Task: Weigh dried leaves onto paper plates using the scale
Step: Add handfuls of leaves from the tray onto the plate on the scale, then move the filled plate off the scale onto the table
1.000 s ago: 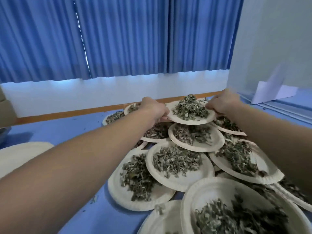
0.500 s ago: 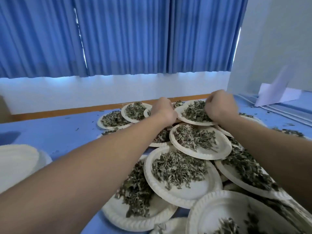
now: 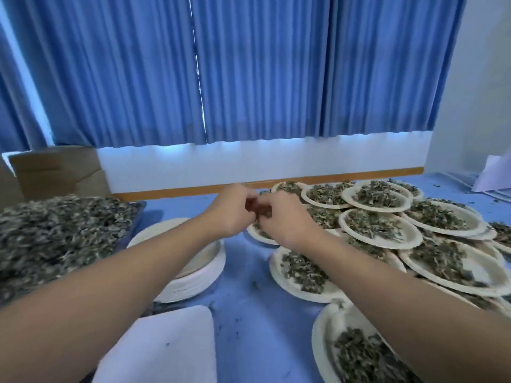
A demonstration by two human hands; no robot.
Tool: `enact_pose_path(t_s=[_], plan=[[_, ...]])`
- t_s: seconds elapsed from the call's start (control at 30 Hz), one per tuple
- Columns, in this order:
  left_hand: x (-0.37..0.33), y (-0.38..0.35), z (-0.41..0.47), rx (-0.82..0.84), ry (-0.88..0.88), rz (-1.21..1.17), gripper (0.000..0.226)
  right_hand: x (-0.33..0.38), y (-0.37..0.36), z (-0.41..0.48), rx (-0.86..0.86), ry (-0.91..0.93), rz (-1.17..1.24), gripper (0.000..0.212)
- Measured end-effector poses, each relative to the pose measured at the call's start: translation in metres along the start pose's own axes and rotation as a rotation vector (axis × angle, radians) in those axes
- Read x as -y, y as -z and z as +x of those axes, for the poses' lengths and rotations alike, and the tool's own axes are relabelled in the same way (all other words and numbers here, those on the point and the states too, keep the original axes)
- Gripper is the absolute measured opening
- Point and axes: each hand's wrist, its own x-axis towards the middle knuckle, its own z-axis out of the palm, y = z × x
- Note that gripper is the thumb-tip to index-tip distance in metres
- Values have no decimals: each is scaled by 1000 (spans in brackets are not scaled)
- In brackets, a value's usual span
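My left hand (image 3: pixel 231 212) and my right hand (image 3: pixel 286 220) meet fingertip to fingertip above the blue table, fingers curled inward; I see nothing held between them, and motion blur hides detail. Just beneath them lies a paper plate (image 3: pixel 258 235) with a few leaves. To the right spreads an overlapping pile of leaf-filled paper plates (image 3: pixel 378 228), the farthest one (image 3: pixel 377 199) resting on top at the back. A big heap of dried leaves (image 3: pixel 55 236) fills a tray on the left. A stack of empty paper plates (image 3: pixel 195 270) sits under my left forearm.
A flat white slab (image 3: pixel 166 346) lies at the near edge, left of centre. A cardboard box (image 3: pixel 55 172) stands behind the leaf tray. Leaf crumbs dot the blue tablecloth (image 3: pixel 249 313). White paper sheets (image 3: pixel 495 172) lean at the far right, and blue curtains hang behind.
Both hands have let go of the filled plate, now left on the far pile, and drawn back left until they touch. My view has swung left, showing the leaf tray and empty plates.
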Motion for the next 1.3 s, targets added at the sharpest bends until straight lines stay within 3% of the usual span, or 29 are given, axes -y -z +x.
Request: enact_pose_path(t_s=[0.1, 0.17, 0.2, 0.43, 0.67, 0.87, 1.3], plan=[[38, 27, -63, 35, -5, -2, 21, 34, -29, -23, 107, 55, 200, 29], [63, 40, -101, 88, -5, 26, 6, 47, -45, -34, 159, 104, 220, 24], [73, 46, -115, 118, -5, 55, 12, 52, -52, -38, 162, 122, 207, 22], [114, 67, -153, 76, -90, 181, 17, 71, -67, -40, 74, 302, -145, 21], [125, 68, -145, 36, -137, 131, 19, 88, -61, -19, 231, 443, -270, 21], [132, 74, -142, 59, -215, 118, 20, 99, -55, -4, 348, 617, -721, 33], [132, 76, -149, -9, -334, 179, 22, 90, -57, -1, 251, 801, -777, 39]])
